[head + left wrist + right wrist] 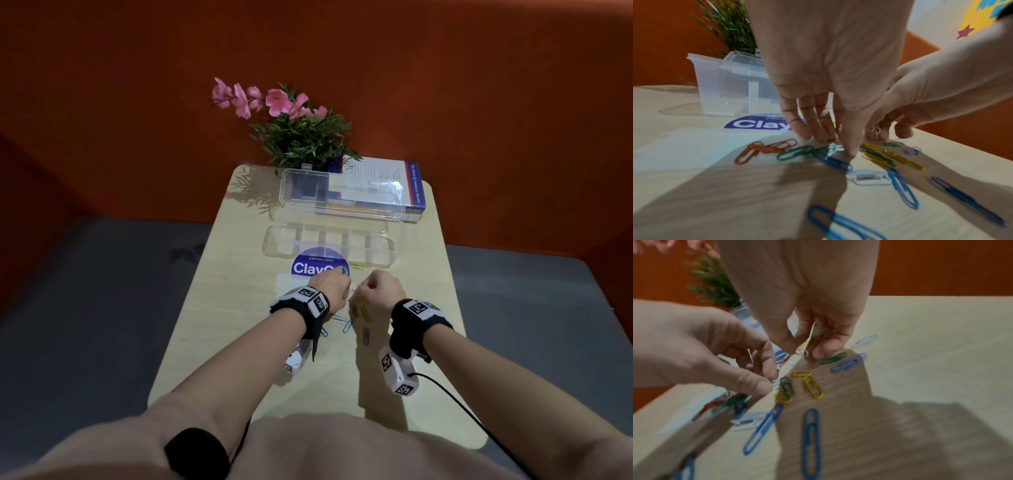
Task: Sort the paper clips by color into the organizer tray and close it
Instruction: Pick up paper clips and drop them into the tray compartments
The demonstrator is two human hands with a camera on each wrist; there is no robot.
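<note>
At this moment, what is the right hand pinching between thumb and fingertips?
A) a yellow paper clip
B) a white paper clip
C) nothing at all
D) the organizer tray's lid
B: in the right wrist view, the right hand pinches a white paper clip just above the table, while the yellow clips lie loose and the organizer tray stands open, beyond both hands.

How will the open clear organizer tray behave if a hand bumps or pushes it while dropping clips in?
The organizer tray looks like thin clear plastic with bare compartments, so it is probably light and would slide on the smooth table. Its raised lid stands open at the back, so a push there may tilt or shut it. The flat base seems unlikely to roll.
</note>
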